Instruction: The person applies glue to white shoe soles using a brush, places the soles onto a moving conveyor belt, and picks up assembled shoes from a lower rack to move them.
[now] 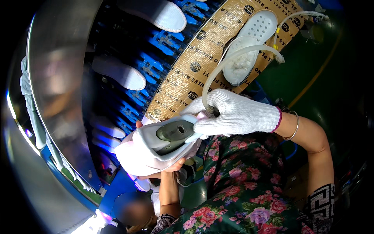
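A pale pink and white shoe upper (136, 154) is stretched over a dark green last (175, 132), whose round hole faces up. My left hand (175, 165), bare, is wrapped around the shoe from below, its palm mostly hidden. My right hand (237, 113), in a white knit glove with a magenta cuff, is closed on a small tool with a metal fitting (212, 110) at the heel end. A translucent hose (233, 51) curves up from this fitting. The tool's working tip is hidden by the glove and shoe.
A cardboard-covered ledge (175, 87) bears a white shoe sole (263, 27) with holes. To its left, a blue slatted conveyor (152, 64) carries white soles (126, 78). A curved metal housing (58, 70) stands far left. Another person (136, 210) is at the lower left.
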Demonstrator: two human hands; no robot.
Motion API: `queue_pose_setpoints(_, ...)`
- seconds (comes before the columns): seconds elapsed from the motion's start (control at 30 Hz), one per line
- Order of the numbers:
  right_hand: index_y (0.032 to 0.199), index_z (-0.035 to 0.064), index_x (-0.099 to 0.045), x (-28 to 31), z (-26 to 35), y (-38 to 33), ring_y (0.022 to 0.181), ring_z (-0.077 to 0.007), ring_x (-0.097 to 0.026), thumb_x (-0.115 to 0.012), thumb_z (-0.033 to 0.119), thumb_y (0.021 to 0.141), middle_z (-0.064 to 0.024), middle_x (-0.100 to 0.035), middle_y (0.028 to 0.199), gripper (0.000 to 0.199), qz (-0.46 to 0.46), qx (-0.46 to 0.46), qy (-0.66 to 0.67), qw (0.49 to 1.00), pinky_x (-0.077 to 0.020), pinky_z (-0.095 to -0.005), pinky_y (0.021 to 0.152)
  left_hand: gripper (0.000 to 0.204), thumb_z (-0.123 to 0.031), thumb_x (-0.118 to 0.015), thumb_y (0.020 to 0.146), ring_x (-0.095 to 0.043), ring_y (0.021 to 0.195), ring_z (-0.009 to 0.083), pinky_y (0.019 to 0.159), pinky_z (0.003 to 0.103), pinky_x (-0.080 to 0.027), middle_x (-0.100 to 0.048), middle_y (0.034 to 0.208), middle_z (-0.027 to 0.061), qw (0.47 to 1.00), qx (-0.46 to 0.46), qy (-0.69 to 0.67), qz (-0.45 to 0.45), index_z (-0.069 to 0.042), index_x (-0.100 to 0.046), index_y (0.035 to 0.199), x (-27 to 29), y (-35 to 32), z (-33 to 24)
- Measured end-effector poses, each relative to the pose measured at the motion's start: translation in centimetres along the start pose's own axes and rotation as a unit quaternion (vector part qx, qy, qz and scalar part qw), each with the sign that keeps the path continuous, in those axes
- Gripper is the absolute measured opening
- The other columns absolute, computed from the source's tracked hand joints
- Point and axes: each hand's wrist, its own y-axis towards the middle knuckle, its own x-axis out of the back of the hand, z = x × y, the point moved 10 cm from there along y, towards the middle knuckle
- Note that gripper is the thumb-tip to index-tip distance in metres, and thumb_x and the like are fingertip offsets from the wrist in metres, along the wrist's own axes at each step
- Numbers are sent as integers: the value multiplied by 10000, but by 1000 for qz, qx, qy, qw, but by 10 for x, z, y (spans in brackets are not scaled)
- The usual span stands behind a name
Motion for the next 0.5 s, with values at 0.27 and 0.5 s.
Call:
queue_pose_setpoints(0.27,874,-69,-632,-8,11,-6,515,-170,-536,-623,168,851,-151,-562,586,238,17,28,-63,997,-423,-355,504,1269,-295,-883,567,-418,1340,304,1122,449,-394,-192,1576,151,995,-82,-28,-56,-78,-108,1549,-10,4,-33)
queue_pose_setpoints(0.5,1195,-38,-629,-21,8,-2,560,-76,-550,-582,177,931,-85,-610,636,344,49,17,-83,995,-435,-290,504,768,-363,-559,905,-455,1312,369,1083,527,-410,-295,1546,179,917,-45,-397,23,-222,-166,1550,-15,24,-17)
